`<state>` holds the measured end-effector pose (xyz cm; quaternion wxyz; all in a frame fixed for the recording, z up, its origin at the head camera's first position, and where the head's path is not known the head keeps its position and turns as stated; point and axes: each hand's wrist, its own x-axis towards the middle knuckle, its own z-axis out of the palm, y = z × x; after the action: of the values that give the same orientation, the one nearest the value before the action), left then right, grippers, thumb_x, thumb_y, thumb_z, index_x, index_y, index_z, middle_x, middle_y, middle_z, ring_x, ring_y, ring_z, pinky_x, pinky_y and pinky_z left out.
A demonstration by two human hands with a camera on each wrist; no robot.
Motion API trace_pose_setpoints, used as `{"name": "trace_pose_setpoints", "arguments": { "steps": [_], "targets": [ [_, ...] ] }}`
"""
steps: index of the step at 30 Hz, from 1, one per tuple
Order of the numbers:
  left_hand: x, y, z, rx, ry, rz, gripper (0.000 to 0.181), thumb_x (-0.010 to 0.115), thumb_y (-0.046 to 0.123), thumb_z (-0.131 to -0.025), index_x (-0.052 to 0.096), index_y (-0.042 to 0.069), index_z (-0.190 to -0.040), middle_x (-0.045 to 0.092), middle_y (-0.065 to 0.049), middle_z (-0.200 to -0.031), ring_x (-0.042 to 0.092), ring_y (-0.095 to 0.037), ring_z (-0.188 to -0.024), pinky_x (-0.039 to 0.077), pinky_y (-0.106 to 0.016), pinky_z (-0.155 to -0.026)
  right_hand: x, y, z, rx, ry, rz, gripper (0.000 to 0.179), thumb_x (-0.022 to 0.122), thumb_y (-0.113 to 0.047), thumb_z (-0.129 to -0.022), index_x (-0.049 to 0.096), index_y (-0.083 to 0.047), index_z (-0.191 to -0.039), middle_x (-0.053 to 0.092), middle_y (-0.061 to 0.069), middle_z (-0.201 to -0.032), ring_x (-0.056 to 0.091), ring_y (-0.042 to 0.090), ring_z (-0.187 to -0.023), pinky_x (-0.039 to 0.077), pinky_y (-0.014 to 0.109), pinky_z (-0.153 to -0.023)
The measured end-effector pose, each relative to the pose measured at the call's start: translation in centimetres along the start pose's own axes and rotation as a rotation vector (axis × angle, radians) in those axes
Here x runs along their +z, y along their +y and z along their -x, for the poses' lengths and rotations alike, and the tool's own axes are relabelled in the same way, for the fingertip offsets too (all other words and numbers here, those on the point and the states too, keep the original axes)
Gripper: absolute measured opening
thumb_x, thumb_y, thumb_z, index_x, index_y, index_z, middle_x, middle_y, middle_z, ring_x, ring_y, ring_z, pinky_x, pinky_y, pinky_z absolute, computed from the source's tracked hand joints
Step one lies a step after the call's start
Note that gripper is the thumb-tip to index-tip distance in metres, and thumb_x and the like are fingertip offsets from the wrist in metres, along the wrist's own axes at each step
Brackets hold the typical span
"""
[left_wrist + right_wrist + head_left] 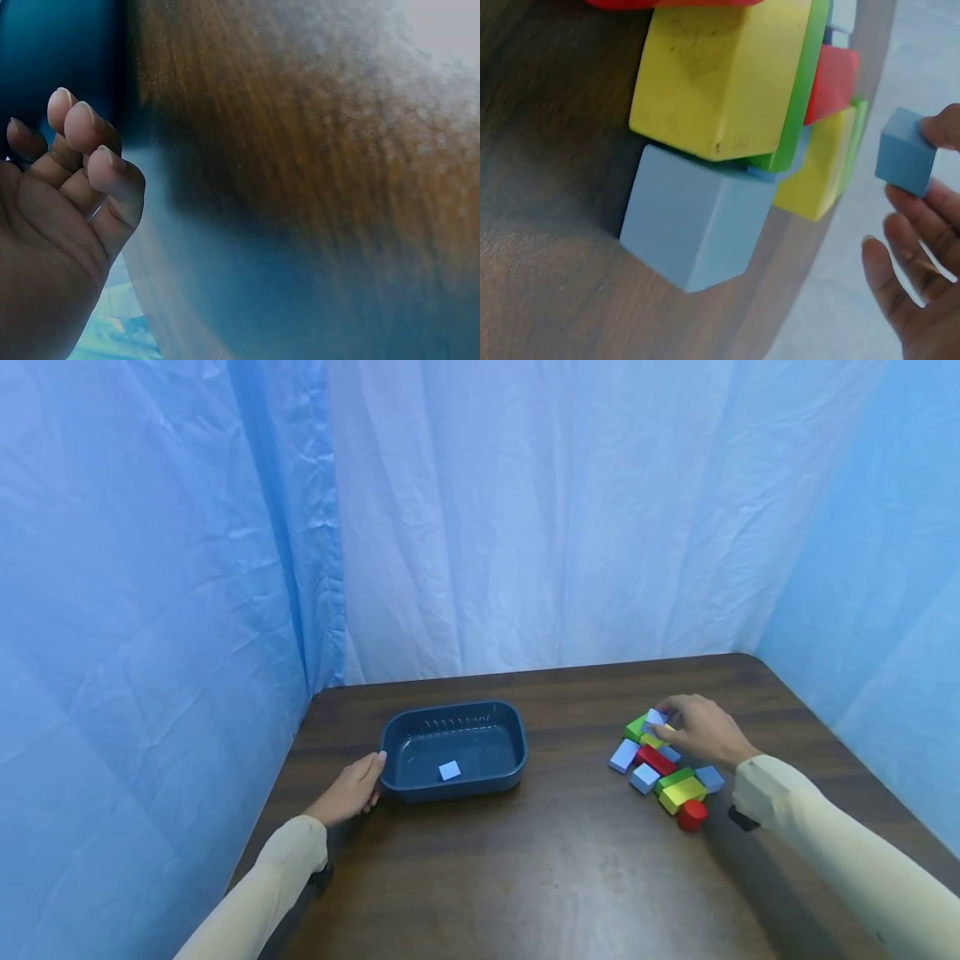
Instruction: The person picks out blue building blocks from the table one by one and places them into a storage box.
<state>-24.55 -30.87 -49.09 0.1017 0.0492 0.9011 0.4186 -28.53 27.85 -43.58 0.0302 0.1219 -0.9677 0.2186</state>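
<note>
My right hand point(703, 727) pinches a small light-blue cube point(906, 154) between thumb and fingertips, above the far end of a cluster of coloured blocks. The other fingers are spread loosely in the right wrist view. Under and beside that hand lie a red block point(655, 760), a yellow block point(682, 794), a green block point(636, 727) and several blue ones. My left hand point(352, 789) holds the left rim of a dark blue tray point(457, 789), thumb at the edge and fingers bent against its outer side. One light-blue block point(449, 770) lies inside the tray.
A red cylinder point(692, 815) stands at the near end of the cluster. Everything sits on a dark wooden table point(555, 860). Light-blue curtains point(525, 527) enclose the table at the back and both sides.
</note>
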Motion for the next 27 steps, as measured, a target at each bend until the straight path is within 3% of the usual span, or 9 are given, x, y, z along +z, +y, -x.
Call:
{"name": "trace_pose_setpoints", "arguments": {
  "steps": [27],
  "targets": [
    [-0.1, -0.1, 0.1, 0.029, -0.012, 0.004, 0.057, 0.027, 0.059, -0.109, 0.05, 0.009, -0.096, 0.057, -0.01, -0.071, 0.054, -0.024, -0.057, 0.048, -0.037, -0.055, 1.3, -2.4, -0.9, -0.1, 0.018, -0.019, 0.047, 0.076, -0.035, -0.094, 0.067, -0.001, -0.124, 0.068, 0.017, -0.118, 0.06, 0.035, -0.109, 0.051, 0.059, -0.092]
  ]
}}
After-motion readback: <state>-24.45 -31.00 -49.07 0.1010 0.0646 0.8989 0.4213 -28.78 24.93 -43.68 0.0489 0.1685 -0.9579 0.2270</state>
